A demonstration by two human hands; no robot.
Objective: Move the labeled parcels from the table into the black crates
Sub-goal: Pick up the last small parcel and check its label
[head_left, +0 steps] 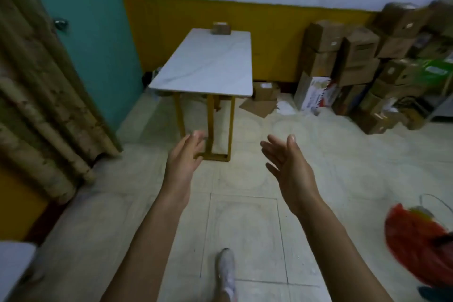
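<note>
Brown cardboard, one parcel (221,28) sat at the far end of the white table (208,66). We held our left hand (185,157) and right hand (288,164) spread and empty, well short of it.

Both bare arms extend forward from the lower edge of the view, the left forearm (147,240) and the right forearm (343,240) angling slightly inward. The left grip (182,162) is held edge-on, its fingers (196,135) straight and close together, holding nothing. The right grip (289,167) turns its palm toward the left one, its fingers (270,146) spread and lightly bent, thumb raised, also empty. The two grips hang apart at about the same level, palms facing each other. Between the forearms, low in the view, a foot (226,270) in a white shoe points forward.
</note>
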